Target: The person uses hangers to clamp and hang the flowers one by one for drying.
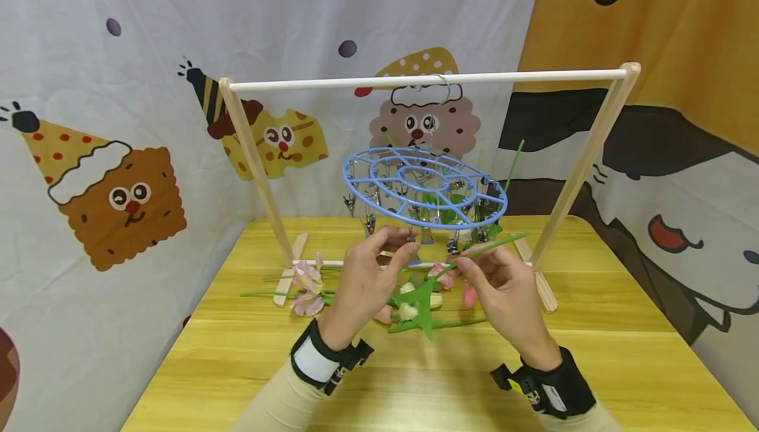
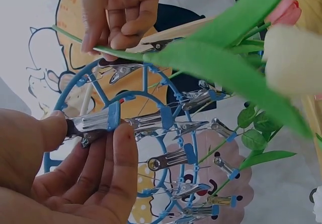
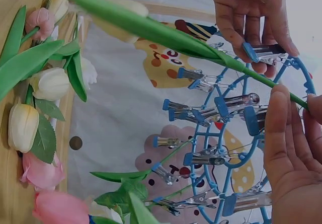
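At frame centre, a person's left hand [image 1: 367, 277] grasped a blue-tipped silver metal clip [image 2: 95, 122] under a round blue plastic rack [image 1: 423, 189]; the right hand [image 1: 508, 290] pinched a white artificial tulip [image 3: 121, 23] by its green stem [image 3: 257, 78]. Squeezing the clip wide before inserting the stem seemed wise.

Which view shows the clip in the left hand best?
Left wrist: the clip is large there, metal body and blue tip clear in the left hand. Right wrist shows it smaller, tip also visible; head shows it tiny, hard to make out.
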The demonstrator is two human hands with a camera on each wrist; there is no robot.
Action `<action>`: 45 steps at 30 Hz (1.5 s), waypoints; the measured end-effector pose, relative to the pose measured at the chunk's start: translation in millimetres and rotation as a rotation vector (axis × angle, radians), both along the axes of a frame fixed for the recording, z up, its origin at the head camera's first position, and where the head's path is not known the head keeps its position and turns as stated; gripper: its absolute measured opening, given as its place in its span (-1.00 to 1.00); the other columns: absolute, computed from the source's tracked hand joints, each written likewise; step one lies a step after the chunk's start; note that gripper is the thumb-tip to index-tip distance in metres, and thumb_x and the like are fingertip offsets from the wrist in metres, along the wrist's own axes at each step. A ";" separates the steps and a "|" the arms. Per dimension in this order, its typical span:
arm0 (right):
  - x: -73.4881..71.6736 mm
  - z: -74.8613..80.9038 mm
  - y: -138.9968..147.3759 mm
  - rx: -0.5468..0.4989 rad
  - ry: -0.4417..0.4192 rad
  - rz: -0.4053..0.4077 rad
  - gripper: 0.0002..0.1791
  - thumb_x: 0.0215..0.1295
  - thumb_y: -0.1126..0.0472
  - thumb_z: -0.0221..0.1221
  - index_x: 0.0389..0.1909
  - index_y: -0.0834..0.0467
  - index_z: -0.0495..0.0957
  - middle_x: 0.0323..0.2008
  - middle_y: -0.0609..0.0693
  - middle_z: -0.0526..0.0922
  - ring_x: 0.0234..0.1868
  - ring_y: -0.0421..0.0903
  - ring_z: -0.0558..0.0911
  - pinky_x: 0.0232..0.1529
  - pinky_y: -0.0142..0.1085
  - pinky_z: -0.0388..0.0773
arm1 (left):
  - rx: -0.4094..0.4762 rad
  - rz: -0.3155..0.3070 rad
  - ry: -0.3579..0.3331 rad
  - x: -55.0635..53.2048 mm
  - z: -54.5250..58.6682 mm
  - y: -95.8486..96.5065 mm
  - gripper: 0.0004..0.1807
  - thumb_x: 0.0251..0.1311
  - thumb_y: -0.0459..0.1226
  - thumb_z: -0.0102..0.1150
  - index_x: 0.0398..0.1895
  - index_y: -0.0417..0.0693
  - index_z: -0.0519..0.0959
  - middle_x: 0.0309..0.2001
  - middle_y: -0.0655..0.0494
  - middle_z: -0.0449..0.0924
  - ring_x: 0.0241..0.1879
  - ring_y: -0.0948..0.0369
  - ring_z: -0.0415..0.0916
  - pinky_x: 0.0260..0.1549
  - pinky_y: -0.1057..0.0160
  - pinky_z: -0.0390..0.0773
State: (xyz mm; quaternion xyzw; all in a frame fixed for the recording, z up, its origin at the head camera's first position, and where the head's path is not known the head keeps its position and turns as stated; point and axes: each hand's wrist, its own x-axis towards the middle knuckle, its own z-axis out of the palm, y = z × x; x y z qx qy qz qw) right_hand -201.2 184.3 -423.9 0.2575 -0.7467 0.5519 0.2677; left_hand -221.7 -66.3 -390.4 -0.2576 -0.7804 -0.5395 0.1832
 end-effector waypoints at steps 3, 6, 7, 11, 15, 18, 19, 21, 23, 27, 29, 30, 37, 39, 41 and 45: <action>-1.0 0.1 -0.6 -0.016 0.022 0.003 -0.74 0.60 0.57 0.32 0.11 0.23 0.76 -0.21 -0.11 0.90 -0.50 -0.25 0.75 -0.51 -0.38 0.58 | 0.031 -0.018 -0.021 0.3 -1.2 0.5 -0.72 0.69 -0.15 0.41 0.28 -0.04 0.79 0.07 0.02 0.91 0.02 0.11 0.88 -0.04 0.22 0.90; -2.5 -1.2 -1.4 -0.046 0.049 0.040 -0.74 0.60 0.61 0.28 0.13 0.29 0.74 -0.24 -0.12 0.89 -0.58 -0.24 0.63 -0.57 -0.33 0.45 | 0.050 -0.029 -0.030 0.4 -2.4 0.6 -0.72 0.65 -0.19 0.45 0.26 -0.09 0.78 0.05 -0.02 0.88 0.02 0.08 0.87 -0.01 0.17 0.93; -3.1 -2.0 -1.7 -0.057 0.054 0.055 -0.74 0.61 0.61 0.27 0.13 0.31 0.73 -0.23 -0.11 0.90 -0.58 -0.23 0.62 -0.57 -0.32 0.44 | 0.052 -0.032 -0.031 0.6 -2.7 0.7 -0.72 0.64 -0.20 0.45 0.26 -0.11 0.78 0.05 -0.03 0.87 0.03 0.07 0.87 0.01 0.16 0.93; -4.0 -4.1 -2.7 -0.088 0.049 0.097 -0.76 0.64 0.62 0.23 0.17 0.37 0.69 -0.11 -0.12 0.93 -0.53 -0.20 0.64 -0.48 -0.26 0.48 | 0.043 -0.025 -0.039 1.1 -2.1 2.1 -0.72 0.62 -0.24 0.46 0.23 -0.19 0.76 0.05 -0.07 0.86 0.04 0.03 0.87 0.07 0.05 0.94; -4.8 -4.3 -4.0 -0.109 0.040 0.110 -0.78 0.64 0.61 0.23 0.16 0.39 0.69 -0.10 -0.10 0.94 -0.55 -0.19 0.66 -0.51 -0.26 0.49 | 0.051 -0.021 -0.065 2.2 -0.3 5.3 -0.77 0.62 -0.29 0.44 0.18 -0.20 0.73 0.07 -0.11 0.85 0.08 0.01 0.87 0.17 0.06 0.91; -5.7 -3.7 -4.9 -0.126 0.028 0.110 -0.79 0.63 0.61 0.25 0.13 0.38 0.71 -0.14 -0.06 0.95 -0.59 -0.19 0.64 -0.56 -0.27 0.48 | 0.066 -0.020 -0.071 2.2 -0.6 8.5 -0.84 0.62 -0.34 0.41 0.13 -0.21 0.72 0.08 -0.15 0.85 0.11 -0.02 0.86 0.19 0.11 0.90; -6.0 -3.3 -5.2 -0.130 0.024 0.109 -0.79 0.62 0.61 0.26 0.12 0.38 0.72 -0.15 -0.06 0.95 -0.61 -0.19 0.63 -0.58 -0.27 0.48 | 0.067 -0.014 -0.068 2.3 -0.8 9.4 -0.85 0.62 -0.36 0.41 0.11 -0.20 0.72 0.08 -0.15 0.85 0.11 -0.02 0.87 0.17 0.13 0.90; -6.7 -3.1 -5.6 -0.140 0.019 0.110 -0.79 0.61 0.62 0.26 0.10 0.36 0.73 -0.17 -0.05 0.96 -0.64 -0.19 0.61 -0.60 -0.28 0.47 | 0.070 -0.005 -0.059 2.1 -1.9 10.9 -0.88 0.63 -0.38 0.40 0.09 -0.21 0.72 0.08 -0.16 0.86 0.11 -0.03 0.87 0.11 0.17 0.90; -7.3 -3.1 -5.8 -0.150 0.026 0.120 -0.79 0.60 0.63 0.26 0.09 0.38 0.73 -0.17 -0.04 0.96 -0.65 -0.20 0.60 -0.61 -0.29 0.46 | 0.075 -0.001 -0.055 2.5 -2.7 11.9 -0.90 0.65 -0.41 0.36 0.09 -0.21 0.72 0.08 -0.17 0.86 0.09 -0.03 0.87 0.06 0.19 0.89; -7.9 -3.1 -6.0 -0.155 0.039 0.123 -0.79 0.59 0.64 0.27 0.08 0.40 0.74 -0.16 -0.08 0.96 -0.55 -0.21 0.70 -0.62 -0.27 0.39 | 0.101 -0.002 -0.055 2.5 -5.2 13.4 -0.85 0.68 -0.51 0.22 0.12 -0.23 0.71 0.06 -0.20 0.85 0.02 -0.03 0.88 0.01 0.12 0.91; -7.7 -3.0 -6.1 -0.146 0.032 0.111 -0.79 0.58 0.64 0.28 0.07 0.39 0.74 -0.15 -0.12 0.96 -0.46 -0.22 0.79 -0.61 -0.25 0.38 | 0.110 0.001 -0.057 2.6 -6.2 14.3 -0.80 0.66 -0.55 0.18 0.13 -0.25 0.72 0.05 -0.20 0.84 -0.02 -0.02 0.89 -0.01 0.09 0.92; -7.3 -2.9 -6.3 -0.138 0.025 0.099 -0.79 0.58 0.63 0.29 0.07 0.38 0.75 -0.13 -0.15 0.95 -0.40 -0.23 0.82 -0.60 -0.26 0.38 | 0.115 0.005 -0.056 2.5 -6.7 14.9 -0.80 0.65 -0.56 0.17 0.13 -0.26 0.72 0.04 -0.21 0.84 -0.04 -0.03 0.89 0.00 0.08 0.93; -6.7 -3.0 -7.3 -0.151 -0.023 0.123 -0.85 0.59 0.61 0.29 0.06 0.45 0.72 -0.04 -0.13 0.88 -0.17 -0.20 0.94 -0.24 -0.40 0.81 | 0.109 0.072 -0.044 2.0 -7.3 17.3 -0.80 0.59 -0.58 0.18 0.03 -0.25 0.74 -0.02 -0.19 0.86 -0.03 -0.01 0.90 0.02 0.20 0.91; -6.1 -2.9 -7.7 -0.155 -0.036 0.136 -0.85 0.60 0.61 0.29 0.07 0.46 0.70 -0.03 -0.12 0.87 -0.14 -0.19 0.95 -0.13 -0.35 0.88 | 0.103 0.088 -0.053 2.4 -6.3 17.4 -0.81 0.59 -0.58 0.20 0.02 -0.24 0.74 -0.02 -0.18 0.87 -0.01 0.00 0.90 0.03 0.18 0.91; -6.0 -3.0 -8.0 -0.162 -0.044 0.146 -0.86 0.60 0.61 0.28 0.07 0.47 0.70 -0.05 -0.10 0.88 -0.16 -0.19 0.95 -0.12 -0.32 0.89 | 0.104 0.093 -0.057 2.1 -6.1 17.7 -0.82 0.60 -0.57 0.21 0.00 -0.23 0.74 -0.02 -0.17 0.87 0.01 0.00 0.91 0.03 0.18 0.91; -6.1 -3.1 -8.6 -0.165 -0.060 0.143 -0.86 0.60 0.60 0.30 0.06 0.45 0.72 -0.09 -0.09 0.92 -0.18 -0.15 0.96 -0.16 -0.31 0.90 | 0.120 0.080 -0.065 1.5 -6.8 18.2 -0.87 0.61 -0.54 0.25 -0.04 -0.23 0.74 -0.03 -0.18 0.88 0.00 -0.01 0.91 0.02 0.23 0.91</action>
